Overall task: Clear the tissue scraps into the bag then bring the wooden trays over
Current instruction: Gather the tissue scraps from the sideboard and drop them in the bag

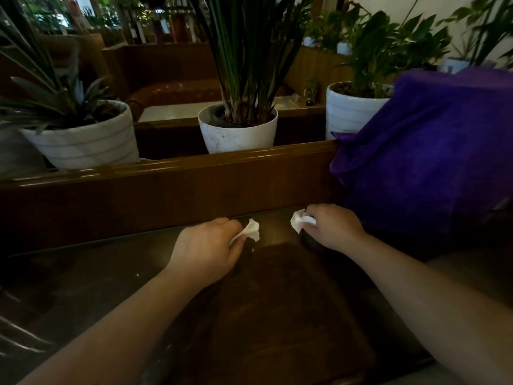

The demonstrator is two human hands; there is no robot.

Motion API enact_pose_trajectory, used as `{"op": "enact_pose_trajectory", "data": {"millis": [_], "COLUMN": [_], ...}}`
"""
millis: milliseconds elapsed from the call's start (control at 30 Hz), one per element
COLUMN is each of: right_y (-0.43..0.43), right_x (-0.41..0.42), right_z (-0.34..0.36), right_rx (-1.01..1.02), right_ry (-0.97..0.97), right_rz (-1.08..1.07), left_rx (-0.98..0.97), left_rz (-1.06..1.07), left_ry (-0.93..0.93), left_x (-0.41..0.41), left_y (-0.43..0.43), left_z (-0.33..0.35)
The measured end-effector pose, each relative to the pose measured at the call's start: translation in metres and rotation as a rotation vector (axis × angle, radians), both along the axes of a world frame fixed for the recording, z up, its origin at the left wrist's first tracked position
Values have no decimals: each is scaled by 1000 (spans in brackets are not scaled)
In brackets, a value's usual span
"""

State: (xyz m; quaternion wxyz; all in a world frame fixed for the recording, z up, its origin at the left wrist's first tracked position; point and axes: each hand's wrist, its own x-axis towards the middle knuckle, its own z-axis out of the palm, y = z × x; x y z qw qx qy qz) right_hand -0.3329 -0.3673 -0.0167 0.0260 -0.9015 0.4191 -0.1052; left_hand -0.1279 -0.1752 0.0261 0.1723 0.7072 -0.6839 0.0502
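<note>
My left hand (206, 250) pinches a white tissue scrap (251, 230) just above the dark table, near its far edge. My right hand (333, 227) is closed on a second white tissue scrap (297, 220), which sticks out to the left of its fingers. A large purple bag (427, 151) stands at the right, right behind and beside my right hand. A dark wooden tray (277, 315) lies flat on the table between my forearms, below both hands.
A brown wooden partition (166, 187) rises straight behind the table's far edge. On its ledge stand three white plant pots (83, 140) (238, 132) (349, 109) with tall green leaves. The dark glossy table (69, 273) stretches to the left.
</note>
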Motion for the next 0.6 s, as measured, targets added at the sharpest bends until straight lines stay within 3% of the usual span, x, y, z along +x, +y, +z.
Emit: {"op": "enact_pose_trajectory", "data": {"millis": [300, 600], "right_y": [79, 170], "right_x": [-37, -103], "right_z": [17, 11], "right_rx": [-31, -19], "right_ry": [-107, -172], "right_rz": [-42, -238], "left_rx": [-42, -6], "left_rz": [-194, -371], "left_ry": [40, 84], "left_x": [-7, -57], "left_y": [6, 4], "left_z": [-13, -27]}}
